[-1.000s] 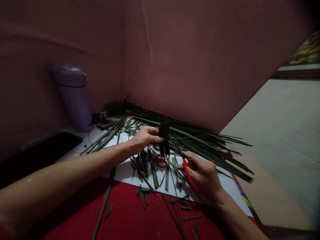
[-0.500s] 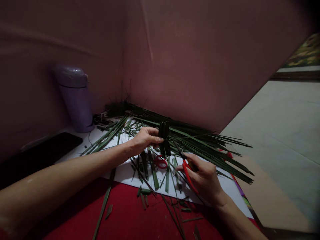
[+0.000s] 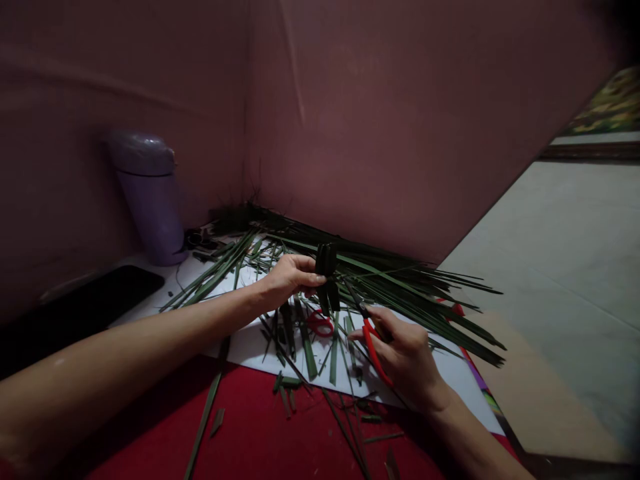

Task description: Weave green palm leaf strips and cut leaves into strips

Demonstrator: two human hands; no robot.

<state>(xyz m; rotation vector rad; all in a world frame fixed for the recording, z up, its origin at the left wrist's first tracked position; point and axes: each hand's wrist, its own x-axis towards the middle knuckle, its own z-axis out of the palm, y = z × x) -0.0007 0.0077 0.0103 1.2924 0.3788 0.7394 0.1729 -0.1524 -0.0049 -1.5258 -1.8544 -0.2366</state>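
Note:
My left hand point(image 3: 295, 277) pinches a folded dark green leaf piece point(image 3: 327, 283) at its middle, holding it upright above the white sheet point(image 3: 245, 343). Just right of it, my right hand point(image 3: 405, 347) grips red-handled scissors point(image 3: 373, 343), whose dark blades point up and left toward the leaf piece. Whether the blades touch the leaf is too dark to tell. Beneath the left hand's piece, a second red handle point(image 3: 320, 325) lies among cut leaf strips point(image 3: 306, 347) on the sheet.
Long green leaves point(image 3: 400, 280) spread along the pink wall point(image 3: 400, 133). A purple tumbler point(image 3: 153, 207) stands at the back left, near a black flat object point(image 3: 120, 293). Leaf scraps point(image 3: 290, 383) lie on the sheet and the red surface point(image 3: 260, 433) in front.
Both hands and what they hold have stayed almost in place, with only a very slight shift left. Both grips look the same.

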